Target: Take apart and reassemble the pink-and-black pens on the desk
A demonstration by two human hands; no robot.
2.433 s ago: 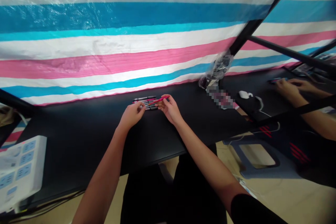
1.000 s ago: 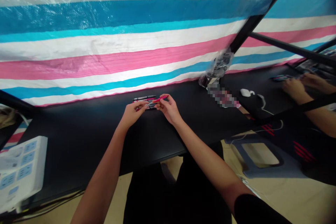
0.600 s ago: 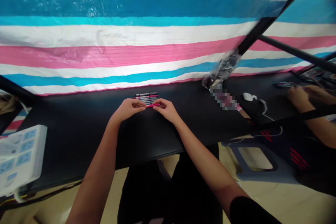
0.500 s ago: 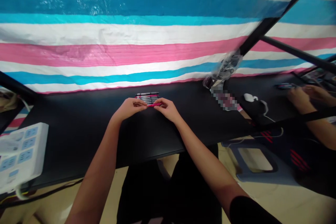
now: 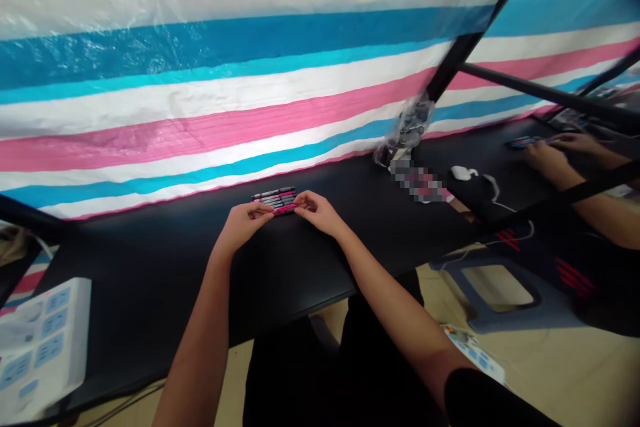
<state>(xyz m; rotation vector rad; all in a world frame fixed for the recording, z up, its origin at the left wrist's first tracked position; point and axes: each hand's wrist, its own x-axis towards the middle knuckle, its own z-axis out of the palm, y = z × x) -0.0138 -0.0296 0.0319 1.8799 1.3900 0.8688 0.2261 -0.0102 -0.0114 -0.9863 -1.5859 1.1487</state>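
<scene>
A row of several pens (image 5: 276,197) lies side by side on the black table (image 5: 295,267), their barrels dark, silver and pink. Nearest to me in the row is a pink pen (image 5: 284,211). The thumb and fingers of my left hand (image 5: 242,225) pinch its left end. At the other end, the fingertips of my right hand (image 5: 320,211) close on the same pen. It lies against the front of the row, close to the tabletop. Both hands partly cover the pens' ends.
A white power strip (image 5: 50,340) stands at the near left. Toward the right lie a clear plastic bag (image 5: 407,130) and a white earphone case (image 5: 463,173). Beyond a black metal frame (image 5: 453,60), another person's hands (image 5: 547,157) work at dark pens. Striped sheeting (image 5: 225,113) hangs behind.
The camera view has tilted and turned. The pink pen is still between both my hands, close against the row. The other person's hands remain near their pens.
</scene>
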